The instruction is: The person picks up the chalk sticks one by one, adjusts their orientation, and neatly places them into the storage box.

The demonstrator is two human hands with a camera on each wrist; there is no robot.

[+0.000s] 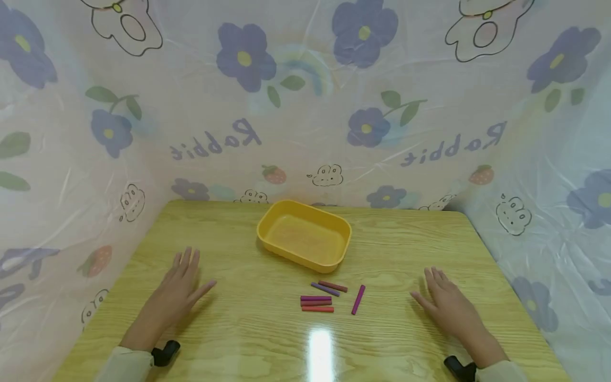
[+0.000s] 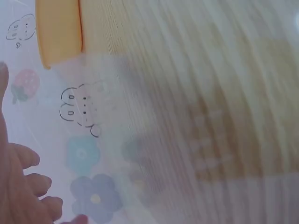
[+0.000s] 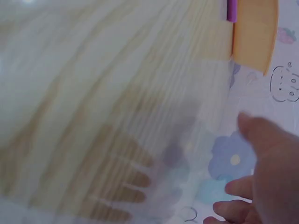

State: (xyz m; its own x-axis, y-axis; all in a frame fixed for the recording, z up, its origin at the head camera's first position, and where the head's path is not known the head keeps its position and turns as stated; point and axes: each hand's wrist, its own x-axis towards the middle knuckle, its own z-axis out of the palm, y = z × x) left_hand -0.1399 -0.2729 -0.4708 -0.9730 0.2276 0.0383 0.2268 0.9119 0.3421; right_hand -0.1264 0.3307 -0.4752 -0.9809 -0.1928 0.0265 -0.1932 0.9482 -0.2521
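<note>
Bare tabletop [image 1: 248, 318] from left grip [image 1: 174, 292] to stick cluster [image 1: 316, 298], and from right grip [image 1: 448, 307] to lone purple stick [image 1: 358, 300]. Yellow tray [image 1: 305, 239] blocks low pass behind cluster; top's open. Printed sheet [image 1: 296, 116] closes the back.

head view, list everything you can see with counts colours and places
tray: 1, yellow, far middle of table
magenta sticks: 2, magenta, one apart on the right, one in the row of three
brown sticks: 2, reddish brown, one near the tray, one mid-row
violet stick: 1, violet, beside the upper brown one
red stick: 1, red, row's near side
table: 1, yellowish wood-grain, beneath
sheeting: count unclear, pale, patterned, back and sides
wrist devices: 2, black, at the wrists
sleeves: 2, cream, near edge
left hand: 1, bare, left
right hand: 1, bare, right
</note>
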